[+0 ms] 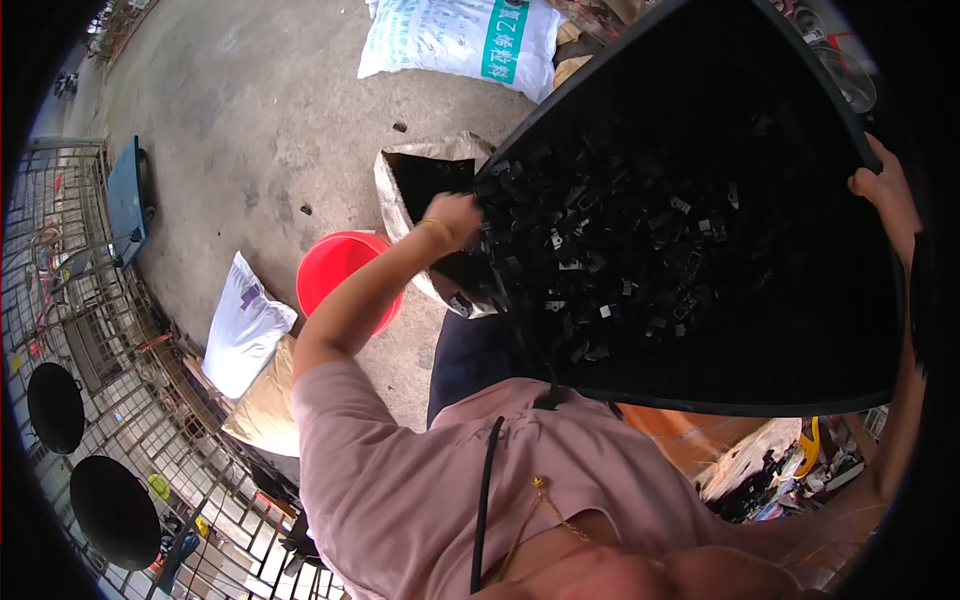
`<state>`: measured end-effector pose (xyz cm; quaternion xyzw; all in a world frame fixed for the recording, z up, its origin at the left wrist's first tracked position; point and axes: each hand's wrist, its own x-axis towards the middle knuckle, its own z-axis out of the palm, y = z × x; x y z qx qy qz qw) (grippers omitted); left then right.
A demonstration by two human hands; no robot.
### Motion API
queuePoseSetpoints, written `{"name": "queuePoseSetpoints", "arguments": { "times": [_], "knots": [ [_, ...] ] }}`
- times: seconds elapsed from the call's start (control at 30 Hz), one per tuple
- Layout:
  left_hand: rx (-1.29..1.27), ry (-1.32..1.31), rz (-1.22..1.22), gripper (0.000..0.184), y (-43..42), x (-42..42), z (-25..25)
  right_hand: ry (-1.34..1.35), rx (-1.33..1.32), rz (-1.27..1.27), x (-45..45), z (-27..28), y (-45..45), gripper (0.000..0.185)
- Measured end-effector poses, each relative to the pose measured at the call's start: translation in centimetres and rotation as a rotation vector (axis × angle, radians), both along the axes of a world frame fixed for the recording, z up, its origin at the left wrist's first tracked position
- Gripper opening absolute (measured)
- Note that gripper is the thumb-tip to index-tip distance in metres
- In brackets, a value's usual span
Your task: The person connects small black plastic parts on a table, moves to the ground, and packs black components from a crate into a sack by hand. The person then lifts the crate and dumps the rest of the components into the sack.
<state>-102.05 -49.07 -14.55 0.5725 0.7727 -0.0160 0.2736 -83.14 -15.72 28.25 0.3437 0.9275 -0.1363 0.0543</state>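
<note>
A large black tub [800, 330], tilted, fills the right of the view with many small black and metallic parts [600, 260] inside. Up at its right rim my right hand [888, 190] is closed, fingers wrapped over the edge. My left hand [458, 220] is closed at the tub's left edge, its fingertips partly hidden. Just beneath that edge stands an open white woven sack [393, 190] with a dark interior. The tub's left lip hangs over the sack's mouth.
A red bucket [335, 268] stands left of the sack. Farther left are a white bag [245, 325] and a blue cart [127, 205] by a metal fence. A printed white sack [430, 40] lies at the top. Mixed scrap [775, 490] sits at lower right.
</note>
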Motion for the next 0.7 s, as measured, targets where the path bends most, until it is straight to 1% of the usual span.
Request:
{"name": "queuePoseSetpoints", "arguments": {
  "times": [0.03, 0.07, 0.1, 0.13, 0.2, 0.27, 0.3, 0.33, 0.4, 0.47, 0.5, 0.6, 0.67, 0.7],
  "knots": [
    [0.312, 0.03, -0.136, 0.021, 1.9, 1.9, 3.5, -0.04, 0.01, -0.012, -0.2, 0.0, 0.0, 0.062],
    [0.506, -0.005, -0.441, 0.024, 4.4, 3.3, 6.3, -0.076, 0.024, -0.023, -0.6, 0.2, -0.1, 0.063],
    [0.982, -0.276, -0.281, 0.042, 6.9, 5.9, 5.1, -0.113, 0.039, -0.036, -0.8, 0.3, -0.2, 0.063],
    [0.969, -0.184, -0.409, 0.062, 9.2, 8.2, 6.2, -0.085, 0.046, -0.044, -0.6, 0.2, -0.2, 0.063],
    [1.014, -0.135, -0.42, 0.067, 13.9, 11.1, 6.4, -0.036, 0.06, -0.059, -0.1, -0.1, 0.1, 0.063],
    [1.016, -0.096, -0.254, 0.066, 16.5, 12.0, 4.6, -0.027, 0.034, -0.073, 0.4, -0.1, 0.4, 0.063],
    [1.019, -0.082, -0.17, 0.065, 17.2, 12.0, 4.6, -0.027, 0.025, -0.082, 0.9, 0.0, 0.6, 0.063],
    [0.958, -0.048, -0.216, 0.061, 16.9, 11.5, 4.2, -0.041, 0.075, -0.087, 1.4, 0.0, 0.7, 0.064],
    [0.949, -0.002, -0.205, 0.055, 14.9, 10.7, 3.3, -0.05, 0.172, -0.077, 1.8, -0.1, 1.2, 0.064],
    [0.744, -0.014, -0.167, 0.05, 12.0, 10.3, 2.3, -0.091, 0.163, -0.12, 1.8, -0.1, 2.1, 0.066],
    [0.788, 0.003, -0.153, 0.045, 10.6, 9.8, 1.2, -0.119, 0.16, -0.141, 2.0, -0.1, 2.8, 0.067],
    [0.706, 0.143, -0.174, 0.037, 6.7, 9.0, -0.5, 0.059, 0.187, 0.038, 4.1, -0.9, 5.6, 0.068],
    [0.651, 0.048, -0.084, 0.038, 4.3, 8.7, -0.7, -0.003, 0.162, -0.038, 4.3, -0.7, 6.0, 0.069],
    [0.674, 0.068, -0.08, 0.038, 3.2, 8.4, -0.8, -0.035, 0.148, -0.073, 4.3, -0.5, 6.1, 0.07]
  ]
}}
